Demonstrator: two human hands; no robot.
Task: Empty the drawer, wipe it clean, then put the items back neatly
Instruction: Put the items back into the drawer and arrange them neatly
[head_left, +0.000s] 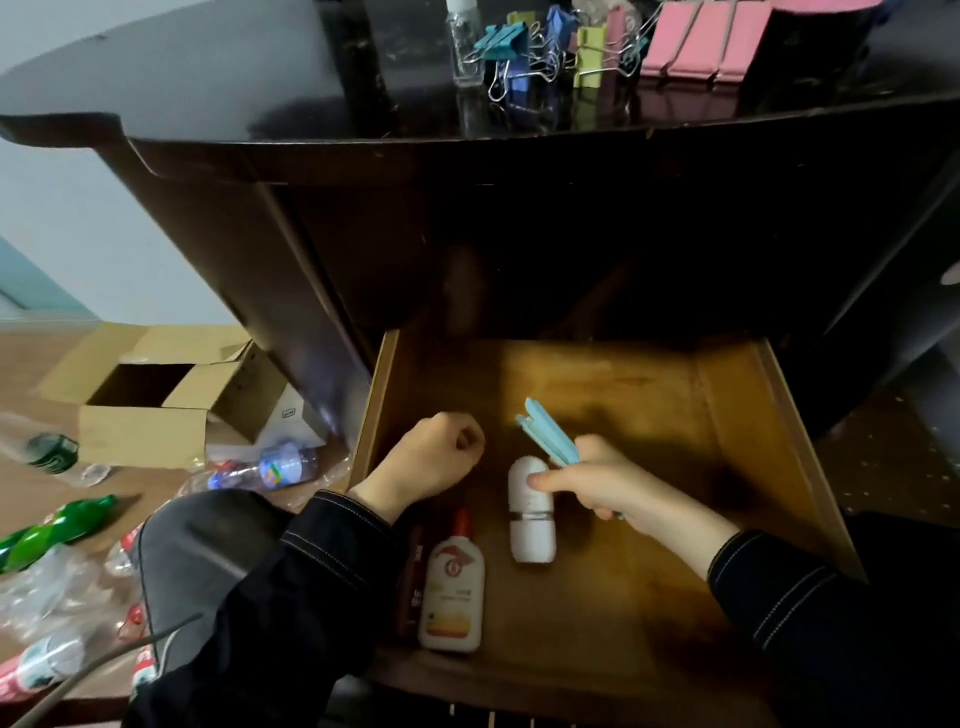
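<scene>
Lost in shadow beneath the desk top (208, 104): rear of the drawer (649, 395). Half covered by the left sleeve (332, 561): a dark bottle (409, 587) beside the white-and-orange bottle (453, 597), print on both unreadable. Buried in the right hand (608, 488): lower end of the light-blue item (548, 434). Cut by the top edge: pink clips (701, 41).

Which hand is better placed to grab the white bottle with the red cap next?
Left. The left hand, curled and apparently empty, is nearer the bottle; the right hand grips a blue item and touches the white capsule.
</scene>
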